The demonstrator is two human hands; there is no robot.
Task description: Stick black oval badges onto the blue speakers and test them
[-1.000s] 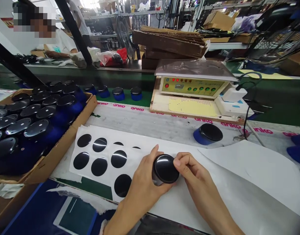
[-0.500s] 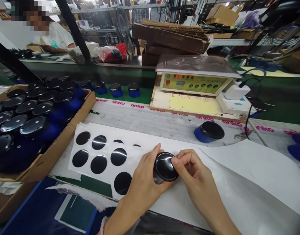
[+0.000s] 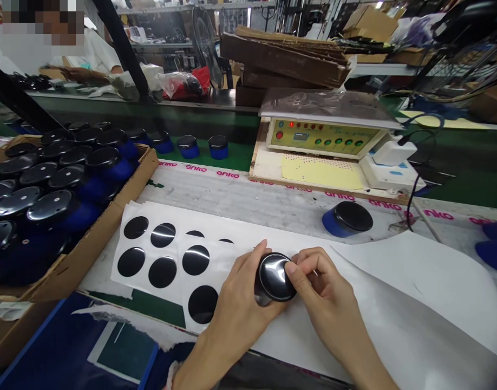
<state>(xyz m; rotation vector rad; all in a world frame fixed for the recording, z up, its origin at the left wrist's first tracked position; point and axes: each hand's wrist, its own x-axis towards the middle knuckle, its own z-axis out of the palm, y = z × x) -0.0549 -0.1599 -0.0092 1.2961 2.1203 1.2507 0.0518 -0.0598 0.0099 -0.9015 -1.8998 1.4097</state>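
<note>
In the middle of the head view, my left hand wraps round a small cylinder with a glossy black round top, tilted toward me. My right hand is closed in a pinch. Its thumb presses on the right edge of the black top, and its other fingertips are partly hidden behind the thumb. Whether a thin piece lies between them I cannot tell. Left of my hands lie white sheets bearing round black stickers. Beyond my right hand stands a blue cylinder with a black top.
A cardboard box at the left holds many black-topped blue cylinders. More cylinders stand on the green strip behind. A control box with lights and a white plug sits at the back. Another person is at the far left.
My hands keep almost the same hold on the cylinder. The cylinders on the green strip have shifted slightly left. The other person's arm has moved.
</note>
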